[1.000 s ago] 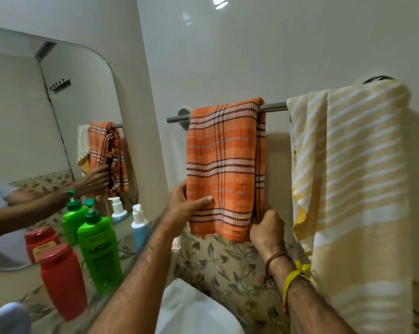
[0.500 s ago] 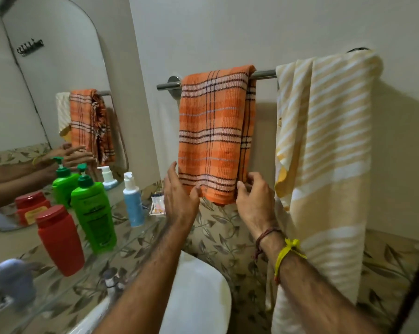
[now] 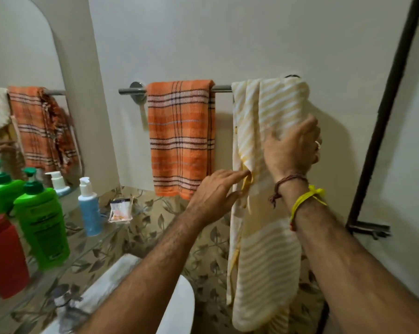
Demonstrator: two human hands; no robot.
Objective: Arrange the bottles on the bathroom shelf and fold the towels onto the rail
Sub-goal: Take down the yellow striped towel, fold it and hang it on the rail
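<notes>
The yellow striped towel is hung over the right end of the rail, apart from the orange plaid towel, with bare rail seen between them. Its left edge is pinched by the left hand; its front face is pressed by the right hand, fingers straight. The green bottle, red bottle and blue bottle are lined up on the glass shelf at left.
</notes>
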